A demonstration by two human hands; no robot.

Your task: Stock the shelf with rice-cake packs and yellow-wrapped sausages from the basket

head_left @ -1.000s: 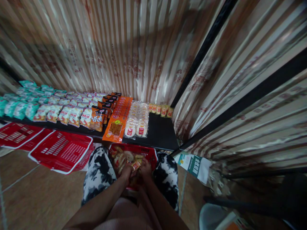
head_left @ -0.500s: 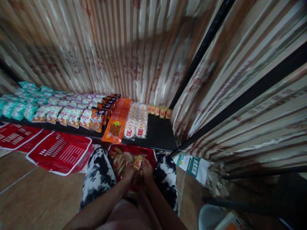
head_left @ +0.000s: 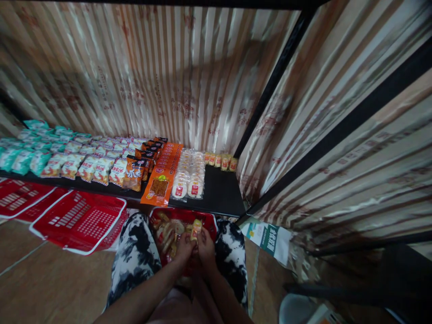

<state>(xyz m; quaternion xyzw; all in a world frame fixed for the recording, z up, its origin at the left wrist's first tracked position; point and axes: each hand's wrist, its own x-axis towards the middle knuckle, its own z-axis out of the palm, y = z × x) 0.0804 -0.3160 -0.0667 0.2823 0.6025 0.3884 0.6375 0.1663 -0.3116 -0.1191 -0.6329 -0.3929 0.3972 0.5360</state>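
Observation:
Between my knees, over a red basket (head_left: 213,224), both my hands meet around a small yellow snack packet (head_left: 196,228) with a red and white label. My right hand (head_left: 205,245) is closed on the packet's right side. My left hand (head_left: 185,247) is closed at its lower left end, its fingers curled and partly hidden. Several more pale wrapped snacks (head_left: 165,231) lie loose in the basket, left of my hands. A short double row of similar yellow packets (head_left: 218,160) stands at the back right corner of the black shelf (head_left: 219,191).
Along the shelf lie round white cracker packs (head_left: 187,175), a flat orange bag (head_left: 158,184), brown-orange bags (head_left: 133,173), white bags (head_left: 91,168) and teal bags (head_left: 23,159). Red baskets (head_left: 87,220) sit on the floor at left. A black shelf post (head_left: 273,83) rises at the corner, before striped sheeting (head_left: 189,58).
My hands have drawn closer together around the yellow packet, which has turned more upright. The camera view has tipped up slightly, so the shelf appears a little lower.

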